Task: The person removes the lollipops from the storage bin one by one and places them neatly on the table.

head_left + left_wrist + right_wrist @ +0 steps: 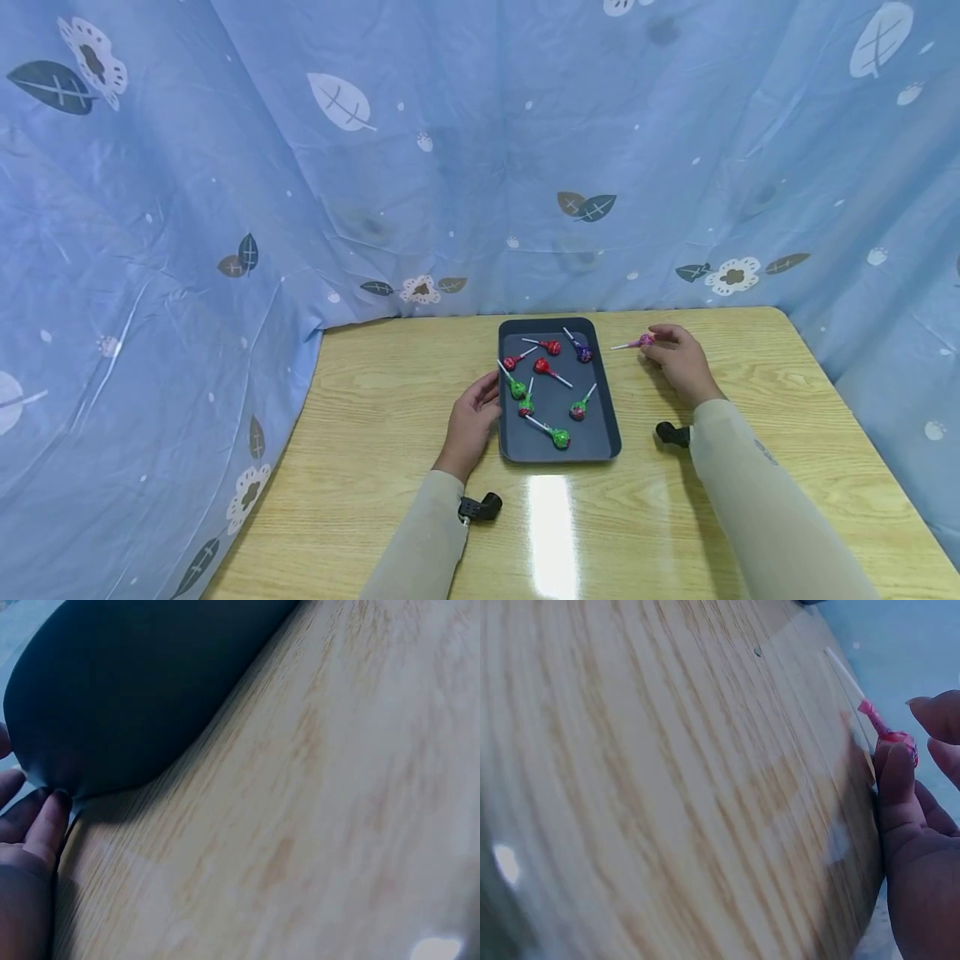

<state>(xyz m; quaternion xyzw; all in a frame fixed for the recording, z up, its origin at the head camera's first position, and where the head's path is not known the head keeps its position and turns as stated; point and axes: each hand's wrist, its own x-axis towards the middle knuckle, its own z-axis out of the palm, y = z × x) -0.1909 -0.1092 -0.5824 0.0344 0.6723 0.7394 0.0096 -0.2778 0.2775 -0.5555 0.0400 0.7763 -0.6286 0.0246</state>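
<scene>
A dark grey tray (555,454) stands on the table with several wrapped lollipops in it, red, green and purple. My left hand (472,421) is at the tray's left side, its fingertips touching the outer wall, as the left wrist view also shows. To the right of the tray, my right hand (678,358) is around the head of a pink lollipop (645,340), whose white stick points left. In the right wrist view the thumb (898,776) overlaps the pink wrapper, while the index finger (937,716) stands a little apart from it.
The light wooden table (375,400) backs onto a blue patterned curtain (480,167) that also hangs at both sides. A black wrist camera (480,507) sits on the left sleeve, another camera (671,434) on the right.
</scene>
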